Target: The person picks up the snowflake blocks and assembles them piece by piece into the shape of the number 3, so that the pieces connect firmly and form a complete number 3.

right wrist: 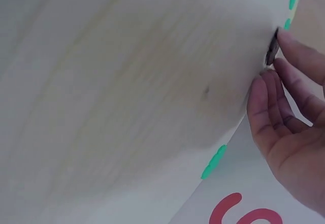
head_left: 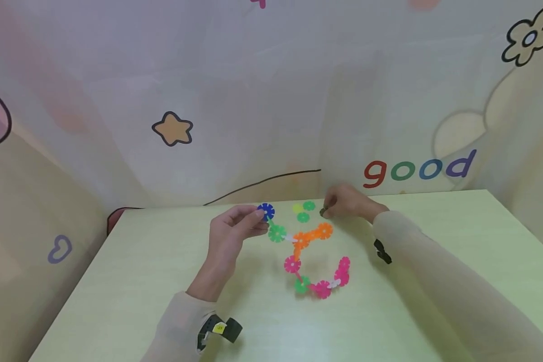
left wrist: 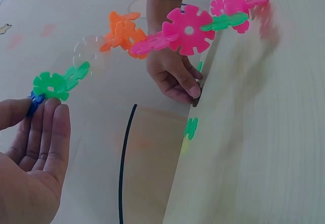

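Note:
My left hand (head_left: 226, 236) pinches a dark blue snowflake disc (head_left: 266, 211) between thumb and fingers. It forms one end of a linked chain of notched plastic discs: green (head_left: 277, 233), clear, orange (head_left: 300, 240) and pink (head_left: 292, 264). The chain curves round to pink discs (head_left: 342, 277) at its other end, hanging off to the right of the hand. Toward the back of the table, my right hand (head_left: 346, 202) holds a small dark disc (right wrist: 272, 48) by the fingertips, close to the tabletop. That disc is partly hidden by the fingers.
Loose green discs (head_left: 303, 217) and a yellow disc (head_left: 297, 208) lie left of the right hand on the pale wooden table (head_left: 131, 281). Another green disc (right wrist: 214, 162) lies near the table's back edge. A printed cloth (head_left: 253, 100) hangs behind.

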Motion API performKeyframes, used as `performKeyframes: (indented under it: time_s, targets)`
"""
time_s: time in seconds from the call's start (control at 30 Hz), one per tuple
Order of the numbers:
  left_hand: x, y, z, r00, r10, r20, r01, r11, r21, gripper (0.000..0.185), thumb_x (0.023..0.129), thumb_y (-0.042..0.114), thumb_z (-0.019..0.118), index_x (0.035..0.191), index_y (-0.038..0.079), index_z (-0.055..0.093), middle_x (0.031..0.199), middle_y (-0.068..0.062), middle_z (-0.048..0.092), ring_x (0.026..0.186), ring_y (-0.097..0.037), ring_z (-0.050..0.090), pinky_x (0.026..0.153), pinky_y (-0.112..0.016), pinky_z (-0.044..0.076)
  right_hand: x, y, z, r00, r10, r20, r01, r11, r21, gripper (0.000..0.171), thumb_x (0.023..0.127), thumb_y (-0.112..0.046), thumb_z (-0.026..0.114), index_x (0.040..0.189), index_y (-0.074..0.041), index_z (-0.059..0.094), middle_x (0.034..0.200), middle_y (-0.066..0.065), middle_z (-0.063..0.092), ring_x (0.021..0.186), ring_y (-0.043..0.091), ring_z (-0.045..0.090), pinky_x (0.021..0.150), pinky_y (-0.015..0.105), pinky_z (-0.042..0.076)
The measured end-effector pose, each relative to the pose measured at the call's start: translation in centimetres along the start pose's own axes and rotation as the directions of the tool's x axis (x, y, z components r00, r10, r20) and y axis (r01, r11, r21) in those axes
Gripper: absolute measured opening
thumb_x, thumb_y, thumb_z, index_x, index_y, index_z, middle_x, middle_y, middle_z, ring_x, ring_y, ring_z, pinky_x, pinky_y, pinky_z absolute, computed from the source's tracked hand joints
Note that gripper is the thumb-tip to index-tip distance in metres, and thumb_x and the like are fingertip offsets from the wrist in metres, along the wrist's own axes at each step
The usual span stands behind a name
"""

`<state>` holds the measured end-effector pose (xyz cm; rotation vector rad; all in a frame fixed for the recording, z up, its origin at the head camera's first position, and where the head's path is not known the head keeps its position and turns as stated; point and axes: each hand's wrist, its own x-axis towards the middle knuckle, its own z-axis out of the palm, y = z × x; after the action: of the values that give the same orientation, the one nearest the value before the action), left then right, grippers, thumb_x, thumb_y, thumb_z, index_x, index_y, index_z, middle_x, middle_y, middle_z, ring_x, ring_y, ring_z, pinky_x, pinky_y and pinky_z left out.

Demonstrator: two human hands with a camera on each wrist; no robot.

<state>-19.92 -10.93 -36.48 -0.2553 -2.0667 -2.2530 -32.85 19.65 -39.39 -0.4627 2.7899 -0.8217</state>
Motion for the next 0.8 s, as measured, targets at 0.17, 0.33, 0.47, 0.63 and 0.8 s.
performKeyframes:
  time_s: [0.17,0.33,0.47,0.63,0.8]
  targets:
    - [-0.1,-0.1,-0.1,1.000,0.008,0.005,-0.008,1.000,-0.011,0.019,0.102,0.011,0.073,0.113,-0.004,0.072,0.101,-0.014,0.079,0.085,-0.023,0.079,0.090,-0.038,0.063,-0.4,-0.1,-0.3,0.999,0.037,0.039,-0.039,0.998,0.051,0.019,0.092,-0.009,0.084,0.101,-0.002,0.069,0.100,0.011,0.067,0.091,0.028,0.059,0.077,0.033,0.055]
    - [-0.2,-0.1,0.1,1.000,-0.004,0.016,0.004,1.000,-0.012,0.019,0.102,0.011,0.074,0.112,-0.005,0.073,0.100,-0.015,0.079,0.084,-0.023,0.079,0.090,-0.038,0.063,-1.6,-1.0,-1.2,1.000,-0.020,0.024,0.015,0.982,0.189,0.012,0.099,-0.005,0.074,0.106,0.000,0.067,0.101,0.012,0.073,0.091,0.033,0.067,0.081,0.034,0.061]
    - [-0.2,-0.1,0.3,0.999,-0.027,0.017,0.027,1.000,0.006,0.020,0.102,0.012,0.074,0.112,-0.004,0.075,0.099,-0.015,0.079,0.085,-0.023,0.079,0.090,-0.037,0.063,-2.6,-2.7,-1.8,0.991,-0.121,-0.048,0.130,0.955,0.268,0.012,0.101,-0.005,0.072,0.112,0.001,0.070,0.106,0.012,0.076,0.098,0.040,0.071,0.087,0.043,0.063]
    - [-0.2,-0.1,0.3,0.999,-0.038,0.014,0.038,0.999,0.023,0.020,0.102,0.013,0.074,0.113,-0.004,0.076,0.098,-0.014,0.079,0.084,-0.022,0.079,0.089,-0.035,0.063,-3.7,-5.5,-2.3,0.962,-0.229,-0.151,0.266,0.912,0.312,0.013,0.101,-0.003,0.073,0.113,-0.001,0.073,0.105,0.011,0.077,0.097,0.033,0.074,0.091,0.050,0.062]
    - [-0.1,-0.1,0.4,0.999,-0.038,0.016,0.038,0.999,0.018,0.021,0.102,0.014,0.074,0.113,-0.004,0.075,0.098,-0.014,0.079,0.084,-0.022,0.079,0.089,-0.036,0.063,-5.0,-8.3,-2.6,0.942,-0.252,-0.223,0.320,0.876,0.360,0.015,0.100,-0.004,0.074,0.115,-0.003,0.073,0.104,0.010,0.076,0.096,0.027,0.076,0.091,0.043,0.063]
